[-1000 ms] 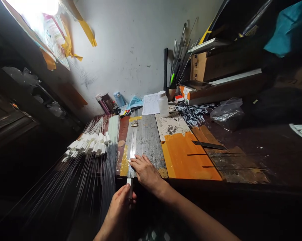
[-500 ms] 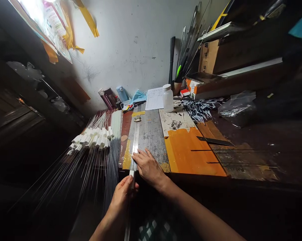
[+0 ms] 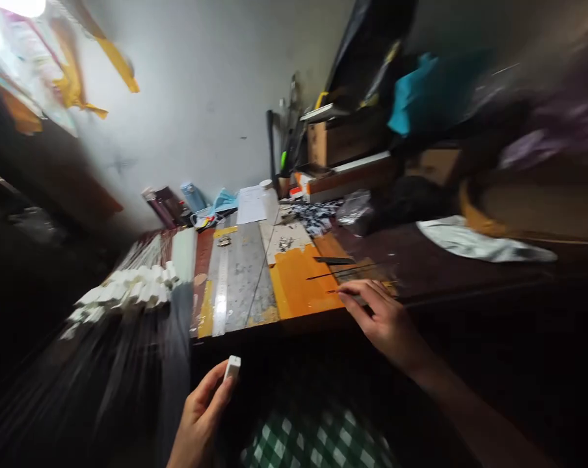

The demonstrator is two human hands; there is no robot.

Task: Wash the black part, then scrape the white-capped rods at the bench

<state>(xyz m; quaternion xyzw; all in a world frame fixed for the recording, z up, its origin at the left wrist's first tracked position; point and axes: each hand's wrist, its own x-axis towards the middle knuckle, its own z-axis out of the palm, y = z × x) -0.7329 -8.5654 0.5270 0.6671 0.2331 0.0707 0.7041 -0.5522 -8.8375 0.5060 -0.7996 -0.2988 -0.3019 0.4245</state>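
My left hand (image 3: pixel 203 406) grips a small white block (image 3: pixel 232 368) upright between thumb and fingers, just off the table's front edge. A thin dark line crosses the grey plate (image 3: pixel 242 279) above it; whether it joins the block I cannot tell. Over at the right, my right hand (image 3: pixel 379 315) pinches the end of a thin dark rod (image 3: pixel 331 292) at the orange sheet (image 3: pixel 296 286). Another thin rod (image 3: pixel 323 275) lies just beyond it. A steel ruler (image 3: pixel 220 292) rests along the plate's left side.
Many white blocks with thin wires (image 3: pixel 123 286) are heaped at the left, their ends overhanging the table edge. A dark blade (image 3: pixel 334 260) lies behind the rods. Farther back stand a white jar (image 3: pixel 269 198) and a clear plastic bag (image 3: pixel 355 211).
My right hand has left the ruler and moved right to a thin rod at the orange sheet. My left hand has drawn the white block away from the ruler's end. The view has turned right.
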